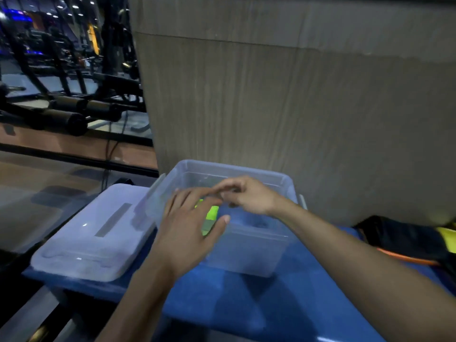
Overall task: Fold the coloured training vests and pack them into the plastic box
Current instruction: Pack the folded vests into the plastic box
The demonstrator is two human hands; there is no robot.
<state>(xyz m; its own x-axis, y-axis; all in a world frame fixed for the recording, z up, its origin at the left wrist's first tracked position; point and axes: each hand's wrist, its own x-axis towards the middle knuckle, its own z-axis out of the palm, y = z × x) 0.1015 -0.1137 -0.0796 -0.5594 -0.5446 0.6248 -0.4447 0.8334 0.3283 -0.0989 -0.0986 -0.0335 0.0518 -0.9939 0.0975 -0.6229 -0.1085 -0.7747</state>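
- a wood-grain wall (pixel 296 107) rises right behind the far edge of the blue surface (pixel 283 304).
- gym equipment (pixel 64 99) stands dim beyond the left edge, well apart.
- a clear plastic box (pixel 249 253) sits near the far edge, open-topped.
- its lid (pixel 93 238) lies flat just beside the box, at the left edge.
- a dark bag (pixel 404 238) with an orange cord slumps at the right edge.
- the left hand (pixel 190 225) hovers over the box mouth, fingers straight and spread, holding nothing.
- the right hand (pixel 246 196) hangs above the box, fingers loosely curled; blur hides any grip.
- a green vest (pixel 209 219) lies inside the box, mostly hidden by the left hand.
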